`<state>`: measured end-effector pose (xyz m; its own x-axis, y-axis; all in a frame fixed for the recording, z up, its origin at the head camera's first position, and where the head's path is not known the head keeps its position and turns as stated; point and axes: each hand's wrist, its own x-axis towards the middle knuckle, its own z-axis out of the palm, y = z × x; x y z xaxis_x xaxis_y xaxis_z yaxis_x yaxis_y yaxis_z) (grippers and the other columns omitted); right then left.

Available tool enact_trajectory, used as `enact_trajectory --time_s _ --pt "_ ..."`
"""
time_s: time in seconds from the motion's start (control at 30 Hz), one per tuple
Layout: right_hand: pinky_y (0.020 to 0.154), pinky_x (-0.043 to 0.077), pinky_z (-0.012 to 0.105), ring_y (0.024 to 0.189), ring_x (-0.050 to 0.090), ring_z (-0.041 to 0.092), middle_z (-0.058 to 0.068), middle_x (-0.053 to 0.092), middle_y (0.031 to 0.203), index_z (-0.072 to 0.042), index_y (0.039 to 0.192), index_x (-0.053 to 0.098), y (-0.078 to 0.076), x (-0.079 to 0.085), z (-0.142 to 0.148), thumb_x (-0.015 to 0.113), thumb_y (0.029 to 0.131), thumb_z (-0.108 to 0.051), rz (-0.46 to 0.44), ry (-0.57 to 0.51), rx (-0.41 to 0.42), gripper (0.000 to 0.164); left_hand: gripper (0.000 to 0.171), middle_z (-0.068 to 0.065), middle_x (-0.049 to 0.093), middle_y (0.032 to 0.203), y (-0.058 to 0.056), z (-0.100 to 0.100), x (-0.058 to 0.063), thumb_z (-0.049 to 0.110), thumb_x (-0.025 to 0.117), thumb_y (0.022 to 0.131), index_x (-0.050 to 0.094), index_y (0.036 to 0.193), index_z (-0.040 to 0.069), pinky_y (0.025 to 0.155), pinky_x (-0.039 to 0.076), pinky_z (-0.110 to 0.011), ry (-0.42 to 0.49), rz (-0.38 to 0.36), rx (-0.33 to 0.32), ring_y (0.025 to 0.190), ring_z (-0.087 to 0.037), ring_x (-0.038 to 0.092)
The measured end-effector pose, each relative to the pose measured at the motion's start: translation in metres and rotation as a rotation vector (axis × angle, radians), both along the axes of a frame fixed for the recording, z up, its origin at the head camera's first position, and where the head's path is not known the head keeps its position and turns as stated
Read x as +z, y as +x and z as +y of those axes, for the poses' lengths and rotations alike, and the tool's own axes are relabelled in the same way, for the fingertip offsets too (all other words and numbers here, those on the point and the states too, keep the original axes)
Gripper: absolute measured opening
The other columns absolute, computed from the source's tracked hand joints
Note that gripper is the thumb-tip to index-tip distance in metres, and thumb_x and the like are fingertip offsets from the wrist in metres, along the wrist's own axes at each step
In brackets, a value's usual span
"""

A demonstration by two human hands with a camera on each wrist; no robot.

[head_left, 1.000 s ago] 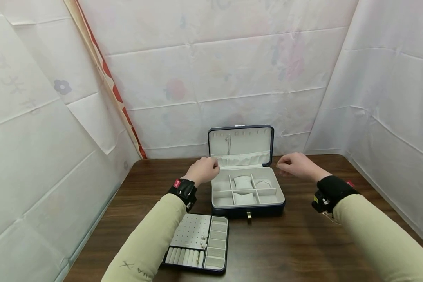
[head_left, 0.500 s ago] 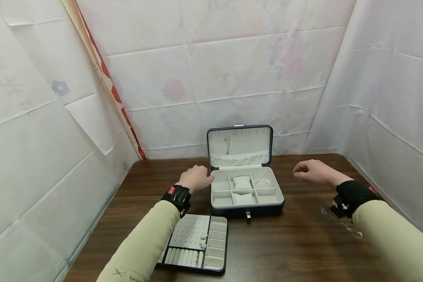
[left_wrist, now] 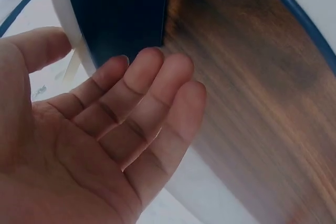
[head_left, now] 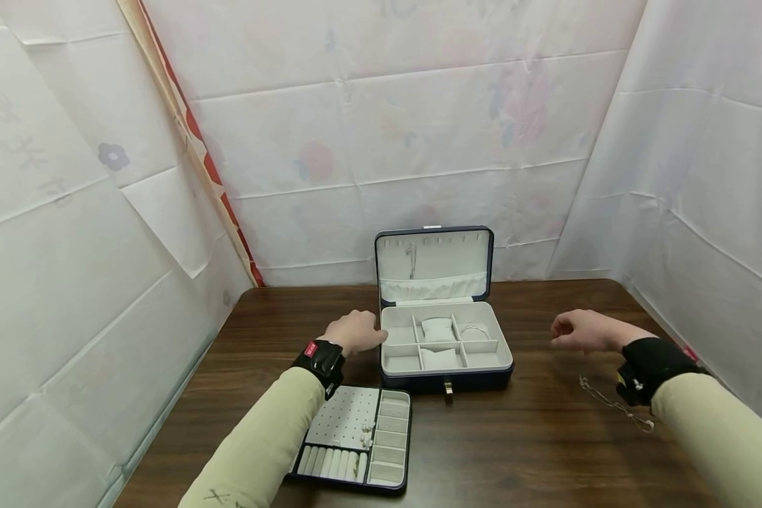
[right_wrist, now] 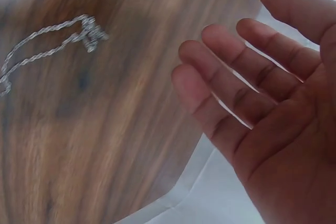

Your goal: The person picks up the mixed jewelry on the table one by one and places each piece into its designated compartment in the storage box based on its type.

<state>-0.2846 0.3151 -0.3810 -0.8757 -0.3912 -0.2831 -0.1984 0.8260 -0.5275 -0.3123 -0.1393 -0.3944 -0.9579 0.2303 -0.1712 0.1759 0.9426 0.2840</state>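
Likely step: retrieving the rope chain [right_wrist: 52,27]
Our left hand [head_left: 353,331] and right hand [head_left: 584,330] are empty, fingers relaxed; it lies on the tabletop [head_left: 495,444] near our right, probably calling for a pinch next.

White sheeting [head_left: 406,141] (creased) hangs behind a wooden table [head_left: 495,451].

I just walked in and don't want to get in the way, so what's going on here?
A person is at a table with jewelry, and neither hand holds anything. The left grip is by the left side of an open jewelry box; the right grip is nearest a silvery chain lying on the table. A necklace hangs inside the box's raised lid, and a divided tray sits outside the box, partly hidden by the left sleeve.
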Motion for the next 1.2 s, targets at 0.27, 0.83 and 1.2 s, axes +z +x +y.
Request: enact_trajectory --time_s 0.27,0.83,1.2 --pt "0.062 0.046 0.034 0.072 0.054 0.018 0.004 0.061 0.089 -0.005 0.099 0.063 0.007 -0.011 0.010 0.070 0.093 -0.018 0.029 0.149 0.029 0.015 0.022 0.001 0.050 0.063 0.000 0.006 -0.008 0.023 0.055 0.095 0.061 0.077 0.012 0.047 0.040 -0.031 0.059 -0.041 -0.024 0.050 -0.016 0.053" --pt "0.052 0.037 0.025 0.055 0.040 0.012 0.002 0.047 0.072 -0.004 0.091 0.053 0.024 -0.031 0.022 0.074 0.090 -0.018 -0.200 0.127 -0.172 0.025 0.027 0.000 0.054 0.058 -0.002 0.005 -0.011 0.022 0.056 0.098 0.060 0.074 0.012 0.044 0.039 -0.029 0.106 -0.055 -0.064 0.046 -0.016 0.049" --pt "0.043 0.036 0.023 0.048 0.041 0.011 -0.002 0.041 0.054 -0.014 0.068 0.048 0.032 -0.035 0.015 0.069 0.081 -0.013 -0.151 0.268 -0.140 0.025 0.021 -0.002 0.057 0.062 -0.002 0.006 -0.010 0.022 0.057 0.097 0.064 0.082 0.010 0.045 0.040 -0.030 0.112 -0.046 -0.054 0.049 -0.017 0.052"
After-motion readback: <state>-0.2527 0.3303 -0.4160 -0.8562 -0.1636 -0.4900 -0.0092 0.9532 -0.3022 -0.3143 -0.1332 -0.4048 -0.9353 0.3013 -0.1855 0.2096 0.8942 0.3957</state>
